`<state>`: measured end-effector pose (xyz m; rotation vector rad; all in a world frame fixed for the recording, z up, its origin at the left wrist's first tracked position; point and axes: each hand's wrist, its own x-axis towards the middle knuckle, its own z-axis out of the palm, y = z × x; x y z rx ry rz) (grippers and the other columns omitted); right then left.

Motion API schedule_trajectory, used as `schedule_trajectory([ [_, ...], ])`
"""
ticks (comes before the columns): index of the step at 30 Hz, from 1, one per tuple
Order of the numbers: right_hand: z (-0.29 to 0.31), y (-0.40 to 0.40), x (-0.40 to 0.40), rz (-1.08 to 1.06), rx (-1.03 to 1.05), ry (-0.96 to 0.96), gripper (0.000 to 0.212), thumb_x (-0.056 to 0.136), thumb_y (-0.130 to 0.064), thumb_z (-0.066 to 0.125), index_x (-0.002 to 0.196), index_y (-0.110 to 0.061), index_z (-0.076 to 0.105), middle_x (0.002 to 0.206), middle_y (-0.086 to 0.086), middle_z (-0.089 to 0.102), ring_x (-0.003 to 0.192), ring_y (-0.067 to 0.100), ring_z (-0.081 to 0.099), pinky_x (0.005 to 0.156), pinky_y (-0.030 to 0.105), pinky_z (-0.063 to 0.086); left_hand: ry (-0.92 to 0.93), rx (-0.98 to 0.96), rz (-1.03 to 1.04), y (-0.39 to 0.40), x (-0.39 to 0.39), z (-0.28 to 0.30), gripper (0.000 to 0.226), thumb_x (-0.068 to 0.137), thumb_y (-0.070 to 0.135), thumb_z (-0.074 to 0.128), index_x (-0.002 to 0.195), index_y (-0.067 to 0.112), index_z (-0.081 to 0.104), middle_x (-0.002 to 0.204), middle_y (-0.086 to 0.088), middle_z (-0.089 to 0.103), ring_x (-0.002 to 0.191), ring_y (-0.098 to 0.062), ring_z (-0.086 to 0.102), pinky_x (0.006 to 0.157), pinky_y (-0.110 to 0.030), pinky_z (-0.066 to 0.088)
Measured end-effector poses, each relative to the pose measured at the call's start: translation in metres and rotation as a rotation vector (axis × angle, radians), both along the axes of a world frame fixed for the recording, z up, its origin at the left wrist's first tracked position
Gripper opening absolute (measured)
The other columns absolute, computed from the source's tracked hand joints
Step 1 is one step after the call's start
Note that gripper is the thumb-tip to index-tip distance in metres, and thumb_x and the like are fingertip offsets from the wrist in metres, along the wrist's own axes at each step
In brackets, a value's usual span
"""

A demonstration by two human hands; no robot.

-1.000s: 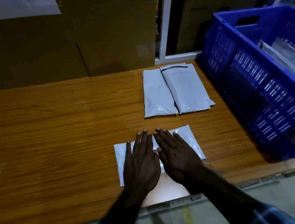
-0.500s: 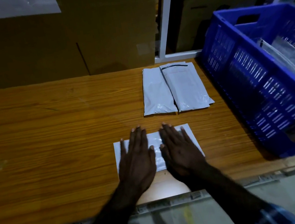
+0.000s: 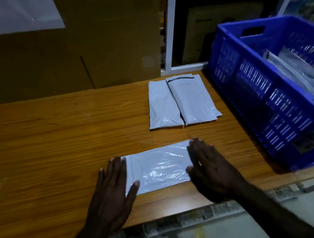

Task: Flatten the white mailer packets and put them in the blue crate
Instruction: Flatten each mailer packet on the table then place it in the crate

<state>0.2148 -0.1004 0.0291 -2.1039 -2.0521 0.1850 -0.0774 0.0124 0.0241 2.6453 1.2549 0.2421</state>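
A white mailer packet point(image 3: 160, 167) lay flat and crosswise near the front edge of the wooden table, its glossy plastic faintly wrinkled. Farther back, two more white packets point(image 3: 181, 101) lay lengthwise side by side, the right one overlapping the left and showing a dark strip at its far end. Just right of them stood the blue crate point(image 3: 273, 99), slatted, with pale packets point(image 3: 294, 73) leaning inside
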Motion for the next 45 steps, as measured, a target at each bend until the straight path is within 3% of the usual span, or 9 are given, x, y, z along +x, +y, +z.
schedule_trajectory([
  [5, -0.004, -0.003, -0.011, 0.209, 0.021, -0.024, 0.063, 0.098, -0.044, 0.044, 0.147, -0.004, 0.041, 0.151, 0.015, 0.044, 0.14, 0.03, 0.041, 0.111, 0.049, 0.04, -0.032, 0.054, -0.224, -0.017, 0.001, -0.01, 0.074, 0.096, 0.062, 0.035, 0.152, 0.015, 0.03, 0.161, -0.005, 0.021, 0.149, -0.022, 0.017, 0.116, -0.038, 0.018],
  [11, 0.011, 0.004, -0.017, 0.204, 0.164, -0.129, 0.04, 0.103, -0.031, 0.043, 0.134, -0.01, 0.056, 0.134, 0.01, 0.061, 0.124, 0.028, 0.057, 0.099, 0.04, 0.051, -0.046, 0.13, -0.283, -0.001, 0.008, -0.008, 0.063, 0.097, 0.051, 0.039, 0.144, 0.009, 0.045, 0.151, -0.011, 0.041, 0.142, -0.026, 0.035, 0.112, -0.039, 0.029],
  [17, 0.031, 0.008, -0.027, 0.111, 0.166, -0.051, 0.03, 0.104, -0.039, 0.041, 0.126, -0.023, 0.053, 0.118, -0.005, 0.063, 0.097, 0.016, 0.061, 0.068, 0.032, 0.051, -0.095, 0.237, -0.328, 0.013, 0.017, 0.003, 0.047, 0.091, 0.023, 0.048, 0.134, 0.009, 0.058, 0.135, -0.008, 0.059, 0.126, -0.025, 0.055, 0.104, -0.037, 0.046],
  [21, 0.027, 0.005, -0.024, 0.112, 0.111, -0.063, 0.05, 0.097, -0.048, 0.053, 0.14, -0.023, 0.048, 0.137, -0.002, 0.058, 0.121, 0.015, 0.057, 0.087, 0.03, 0.051, -0.215, 0.228, -0.289, 0.023, 0.016, 0.013, 0.061, 0.067, -0.006, 0.08, 0.126, 0.004, 0.064, 0.124, -0.012, 0.066, 0.115, -0.028, 0.063, 0.097, -0.04, 0.048],
  [24, 0.027, 0.002, -0.021, 0.092, 0.14, -0.057, 0.048, 0.094, -0.033, 0.061, 0.14, -0.023, 0.053, 0.137, 0.0, 0.06, 0.122, 0.017, 0.059, 0.088, 0.034, 0.055, -0.234, 0.209, -0.298, 0.032, 0.006, 0.019, 0.065, 0.071, -0.004, 0.079, 0.132, 0.008, 0.06, 0.13, -0.009, 0.062, 0.121, -0.024, 0.059, 0.104, -0.035, 0.042],
  [29, 0.045, 0.003, -0.02, 0.096, 0.215, -0.066, 0.049, 0.088, -0.038, 0.059, 0.133, -0.021, 0.061, 0.13, 0.003, 0.065, 0.11, 0.019, 0.067, 0.079, 0.029, 0.057, -0.272, 0.166, -0.368, 0.044, -0.005, 0.03, 0.047, 0.09, 0.02, 0.056, 0.137, 0.013, 0.056, 0.138, -0.004, 0.056, 0.129, -0.017, 0.05, 0.113, -0.013, 0.023],
  [33, 0.06, 0.001, -0.014, 0.061, 0.309, -0.08, 0.055, 0.076, -0.014, 0.079, 0.129, -0.015, 0.065, 0.127, 0.01, 0.067, 0.106, 0.027, 0.069, 0.075, 0.037, 0.06, -0.309, 0.162, -0.434, 0.058, 0.0, 0.049, 0.067, 0.072, 0.004, 0.079, 0.135, 0.009, 0.056, 0.137, -0.009, 0.057, 0.125, -0.022, 0.055, 0.11, -0.021, 0.033],
  [39, 0.111, -0.004, 0.006, 0.027, 0.49, -0.151, 0.052, 0.08, 0.01, 0.062, 0.129, -0.009, 0.065, 0.128, 0.015, 0.065, 0.106, 0.032, 0.068, 0.074, 0.044, 0.061, -0.318, 0.407, -0.551, 0.079, 0.041, 0.106, 0.066, 0.066, -0.021, 0.072, 0.127, 0.002, 0.061, 0.122, -0.02, 0.065, 0.111, -0.032, 0.064, 0.092, -0.046, 0.054],
  [45, 0.172, -0.02, 0.049, -0.007, 0.659, -0.171, 0.051, 0.079, 0.013, 0.07, 0.126, -0.008, 0.067, 0.126, 0.012, 0.067, 0.105, 0.029, 0.069, 0.078, 0.042, 0.06, -0.411, 0.592, -0.579, 0.078, 0.103, 0.175, 0.051, 0.075, -0.022, 0.064, 0.122, -0.001, 0.064, 0.117, -0.021, 0.067, 0.104, -0.034, 0.067, 0.083, -0.044, 0.058],
])
